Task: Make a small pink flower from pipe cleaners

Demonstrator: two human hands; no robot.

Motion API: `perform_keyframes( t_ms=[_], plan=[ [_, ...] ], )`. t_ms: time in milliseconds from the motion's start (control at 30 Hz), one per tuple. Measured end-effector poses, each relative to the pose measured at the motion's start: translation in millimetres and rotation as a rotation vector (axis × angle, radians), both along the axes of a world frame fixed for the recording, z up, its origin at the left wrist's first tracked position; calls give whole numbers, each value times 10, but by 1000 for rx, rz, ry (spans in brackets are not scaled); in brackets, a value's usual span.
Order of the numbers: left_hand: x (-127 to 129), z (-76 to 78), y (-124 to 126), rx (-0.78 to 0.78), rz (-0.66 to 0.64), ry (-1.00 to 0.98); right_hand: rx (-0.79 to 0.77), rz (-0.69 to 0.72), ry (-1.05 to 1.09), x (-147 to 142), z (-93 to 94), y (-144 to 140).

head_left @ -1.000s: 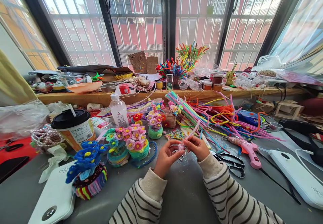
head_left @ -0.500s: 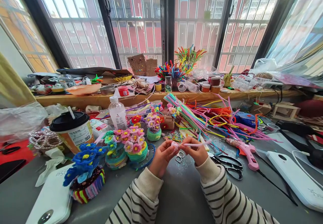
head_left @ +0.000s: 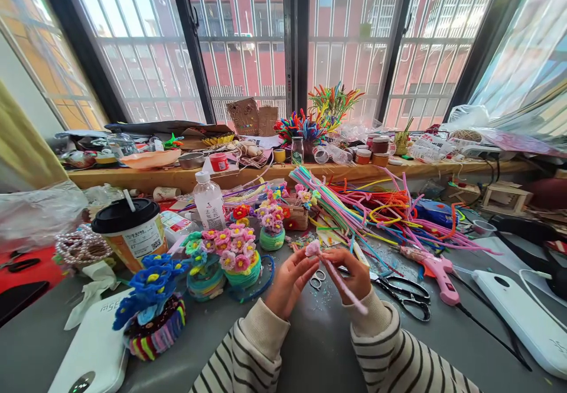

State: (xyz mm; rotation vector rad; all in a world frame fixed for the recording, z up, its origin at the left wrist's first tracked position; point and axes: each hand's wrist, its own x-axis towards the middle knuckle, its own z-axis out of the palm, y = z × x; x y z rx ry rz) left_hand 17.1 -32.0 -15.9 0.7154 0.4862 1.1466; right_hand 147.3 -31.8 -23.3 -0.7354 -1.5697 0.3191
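Note:
A pale pink pipe cleaner (head_left: 339, 281) has one end bunched into a small fluffy loop, and its long tail slants down to the right. My right hand (head_left: 354, 272) is closed in a pinch just below the bunched end. My left hand (head_left: 287, 281) has its thumb and fingertips against the left side of that bunch, lightly closed on it. Behind the hands lie small silver scissors (head_left: 317, 279). Large black-handled scissors (head_left: 410, 298) rest right of my right hand. Pots of pipe-cleaner flowers, pink (head_left: 234, 248) and blue (head_left: 153, 286), stand to the left.
A pink glue gun (head_left: 440, 275) with its cord and a white power bank (head_left: 520, 316) lie at right. Many loose pipe cleaners (head_left: 381, 204) spread behind. At left are a lidded drink cup (head_left: 133, 233), a plastic bottle (head_left: 209, 204) and another white power bank (head_left: 91, 346).
The pipe cleaner has turned: its tail pointed right and now slants down toward me, with the bunched end raised. The left fingers have straightened somewhat. The view has shifted slightly.

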Motion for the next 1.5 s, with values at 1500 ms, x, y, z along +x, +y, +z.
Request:
perform_keyframes(
  t_ms=[1500],
  plan=[
    [2,-52,-75,844,458,1131,93,-370,-745,-15,-16,39]
  ],
)
